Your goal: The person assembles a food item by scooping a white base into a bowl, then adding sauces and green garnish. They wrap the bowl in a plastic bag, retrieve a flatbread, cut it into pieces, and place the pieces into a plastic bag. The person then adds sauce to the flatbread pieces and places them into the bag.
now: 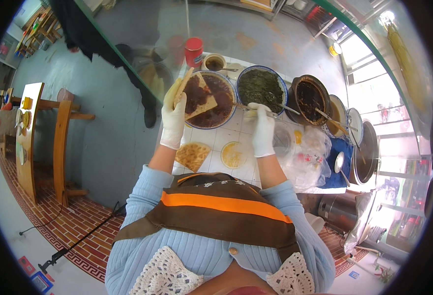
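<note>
Both my hands wear white gloves. My left hand (173, 118) grips a piece of flatbread (207, 106), opened out, with dark red filling on its inner side. It is held over a wide blue-rimmed bowl of dark red sauce (222, 115). My right hand (262, 129) is closed on the handle of a spoon (241, 105), which points left to that bowl's rim; its far end is hard to make out. Just beyond the right hand stands a blue-rimmed bowl of chopped dark greens (260, 88). A browned flatbread wedge (193, 155) lies near my left forearm.
A red lidded can (194, 51) and a small sauce cup (214, 62) stand at the back. On the right are a dark brown pot (311, 100), more pots, clear plastic bags (311, 157) and a ladle (340, 162). A glass panel edge (123, 61) rises at the left.
</note>
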Demonstrator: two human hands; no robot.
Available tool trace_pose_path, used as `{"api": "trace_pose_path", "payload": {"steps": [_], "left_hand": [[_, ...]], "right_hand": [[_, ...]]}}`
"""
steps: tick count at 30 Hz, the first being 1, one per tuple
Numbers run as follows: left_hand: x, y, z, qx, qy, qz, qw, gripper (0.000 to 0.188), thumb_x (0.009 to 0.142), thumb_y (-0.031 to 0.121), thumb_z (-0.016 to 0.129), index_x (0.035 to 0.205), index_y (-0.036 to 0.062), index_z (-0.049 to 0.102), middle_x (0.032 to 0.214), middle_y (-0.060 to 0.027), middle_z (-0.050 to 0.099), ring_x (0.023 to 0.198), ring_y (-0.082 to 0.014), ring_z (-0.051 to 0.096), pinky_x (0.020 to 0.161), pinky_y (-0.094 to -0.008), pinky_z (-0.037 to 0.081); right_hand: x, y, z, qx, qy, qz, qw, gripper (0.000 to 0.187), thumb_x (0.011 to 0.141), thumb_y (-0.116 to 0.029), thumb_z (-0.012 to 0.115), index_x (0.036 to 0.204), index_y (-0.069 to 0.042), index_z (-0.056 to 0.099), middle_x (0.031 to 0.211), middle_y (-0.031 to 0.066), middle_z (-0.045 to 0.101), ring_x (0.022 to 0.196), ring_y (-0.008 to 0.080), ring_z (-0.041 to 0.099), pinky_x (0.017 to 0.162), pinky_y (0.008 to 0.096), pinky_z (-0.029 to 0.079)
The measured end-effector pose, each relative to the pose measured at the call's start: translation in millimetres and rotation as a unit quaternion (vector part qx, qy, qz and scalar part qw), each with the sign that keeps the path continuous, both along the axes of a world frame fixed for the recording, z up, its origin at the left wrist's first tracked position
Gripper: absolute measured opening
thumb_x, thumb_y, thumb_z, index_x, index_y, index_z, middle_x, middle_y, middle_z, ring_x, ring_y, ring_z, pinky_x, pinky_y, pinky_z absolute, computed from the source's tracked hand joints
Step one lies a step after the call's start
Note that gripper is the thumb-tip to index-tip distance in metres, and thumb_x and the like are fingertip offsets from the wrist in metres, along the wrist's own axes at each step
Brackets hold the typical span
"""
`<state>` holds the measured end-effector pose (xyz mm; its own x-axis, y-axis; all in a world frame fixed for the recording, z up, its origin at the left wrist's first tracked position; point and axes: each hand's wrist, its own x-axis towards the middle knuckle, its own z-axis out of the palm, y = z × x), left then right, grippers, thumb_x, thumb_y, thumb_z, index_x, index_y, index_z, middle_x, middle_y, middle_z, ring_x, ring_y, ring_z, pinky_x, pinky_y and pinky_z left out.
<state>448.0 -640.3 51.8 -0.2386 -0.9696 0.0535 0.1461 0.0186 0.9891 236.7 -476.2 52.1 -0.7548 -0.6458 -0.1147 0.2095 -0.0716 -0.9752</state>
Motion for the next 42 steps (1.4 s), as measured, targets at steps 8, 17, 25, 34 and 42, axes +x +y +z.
{"api": "trace_pose_path", "payload": {"steps": [8,17,25,34,42], "left_hand": [[-9,10,10,0.023,0.033,-0.026,0.999,0.044,0.108,0.008,0.057,0.149,-0.0062,0.054,0.149,-0.0129,0.061,0.133,-0.0192,0.057,0.116,-0.0312,0.04],[-39,62,25,0.077,0.034,0.014,0.996,0.046,0.111,0.018,0.056,0.148,-0.0085,0.054,0.143,-0.0135,0.063,0.128,-0.0192,0.059,0.112,-0.0321,0.044],[-70,123,23,0.061,0.031,0.027,0.997,0.045,0.114,0.026,0.054,0.143,-0.0082,0.057,0.137,-0.0122,0.064,0.122,-0.017,0.061,0.106,-0.0315,0.047],[-110,140,12,0.053,-0.001,0.026,0.998,0.046,0.107,0.009,0.059,0.15,-0.0055,0.055,0.154,-0.0135,0.059,0.14,-0.0217,0.055,0.119,-0.0327,0.039],[-151,104,-10,-0.044,-0.083,0.017,0.995,0.042,0.102,0.014,0.069,0.141,-0.0005,0.065,0.139,-0.0146,0.066,0.129,-0.0252,0.062,0.113,-0.036,0.046]], "right_hand": [[-3,32,-30,0.124,0.087,0.2,0.968,0.052,0.1,-0.004,0.061,0.151,0.0,0.05,0.117,0.0115,0.071,0.086,0.0157,0.069,0.081,0.031,0.058],[-141,53,-54,-0.112,-0.283,-0.069,0.95,0.023,0.107,-0.016,0.061,0.127,-0.005,0.062,0.099,0.0074,0.067,0.078,0.0177,0.063,0.064,0.0305,0.052],[-169,30,-16,0.21,0.511,0.168,0.817,0.034,0.104,-0.012,0.053,0.136,-0.004,0.062,0.102,0.02,0.073,0.084,0.0341,0.073,0.074,0.0478,0.058],[-184,32,-29,0.272,0.57,0.188,0.752,0.018,0.098,-0.008,0.051,0.11,0.002,0.062,0.097,0.0271,0.074,0.091,0.0448,0.073,0.081,0.054,0.058],[-169,35,-30,0.126,-0.083,0.102,0.983,0.035,0.108,-0.018,0.047,0.13,0.002,0.064,0.086,0.0159,0.072,0.058,0.019,0.065,0.053,0.0315,0.053]]}}
